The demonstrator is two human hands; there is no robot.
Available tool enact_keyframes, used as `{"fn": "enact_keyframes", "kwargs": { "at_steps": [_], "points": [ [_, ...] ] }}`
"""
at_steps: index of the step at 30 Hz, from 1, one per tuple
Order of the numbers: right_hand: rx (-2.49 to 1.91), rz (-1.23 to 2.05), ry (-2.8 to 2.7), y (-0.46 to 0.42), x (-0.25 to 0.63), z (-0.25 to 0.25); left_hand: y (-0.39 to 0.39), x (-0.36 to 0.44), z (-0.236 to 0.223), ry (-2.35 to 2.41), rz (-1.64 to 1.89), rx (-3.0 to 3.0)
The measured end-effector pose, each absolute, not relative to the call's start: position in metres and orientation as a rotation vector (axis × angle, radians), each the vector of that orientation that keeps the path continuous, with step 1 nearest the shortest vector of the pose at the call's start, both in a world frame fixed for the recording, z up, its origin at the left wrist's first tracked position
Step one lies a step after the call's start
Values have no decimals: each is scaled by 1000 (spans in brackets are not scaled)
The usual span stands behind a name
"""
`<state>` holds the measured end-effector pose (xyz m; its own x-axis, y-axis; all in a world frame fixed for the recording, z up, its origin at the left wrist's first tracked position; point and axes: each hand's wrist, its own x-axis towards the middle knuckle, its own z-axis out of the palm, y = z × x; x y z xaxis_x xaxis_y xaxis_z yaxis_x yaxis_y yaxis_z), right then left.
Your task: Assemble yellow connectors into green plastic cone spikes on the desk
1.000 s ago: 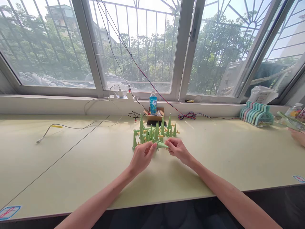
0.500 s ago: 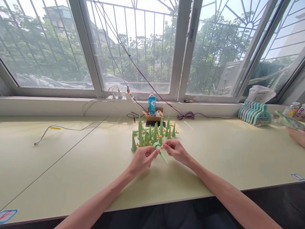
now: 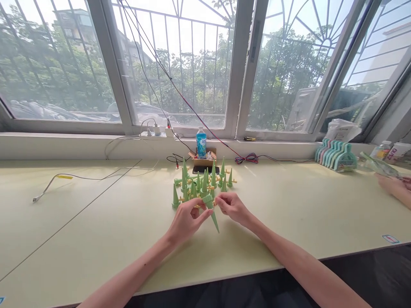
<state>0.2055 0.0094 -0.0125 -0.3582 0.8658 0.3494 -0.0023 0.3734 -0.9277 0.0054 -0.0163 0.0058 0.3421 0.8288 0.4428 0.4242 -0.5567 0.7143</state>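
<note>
Both my hands meet over the pale yellow-green table (image 3: 96, 231) on one green plastic cone spike (image 3: 212, 212), its tip pointing down toward me. My left hand (image 3: 186, 219) pinches the cone's wide end from the left. From the right, my right hand (image 3: 231, 207) pinches a small yellow piece at that same end. Just behind my hands stands a cluster of several green cone spikes (image 3: 201, 184) with small yellow cross pieces among them, most of them upright.
A blue-labelled bottle (image 3: 201, 143), a small cardboard box (image 3: 203, 159) and a dark phone sit behind the cluster. Cables (image 3: 80, 175) trail across the left of the table. Pastel hangers (image 3: 335, 155) stand at the right, where another person's hand (image 3: 393, 187) holds a packet.
The cone in my hands has swung from lying level to pointing tip-down toward me. The camera has tilted slightly, shifting the scene left and down.
</note>
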Motion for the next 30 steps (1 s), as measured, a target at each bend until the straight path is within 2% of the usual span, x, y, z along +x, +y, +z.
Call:
{"fn": "enact_keyframes", "kwargs": {
  "at_steps": [20, 30],
  "points": [
    [-789, 1259, -1623, 3, 199, -16, -10, 3, -9, 917, 1324, 2457],
    [-797, 1116, -1637, -1, 193, -18, -8, -4, -8, 871, 1407, 2606]
  ]
}}
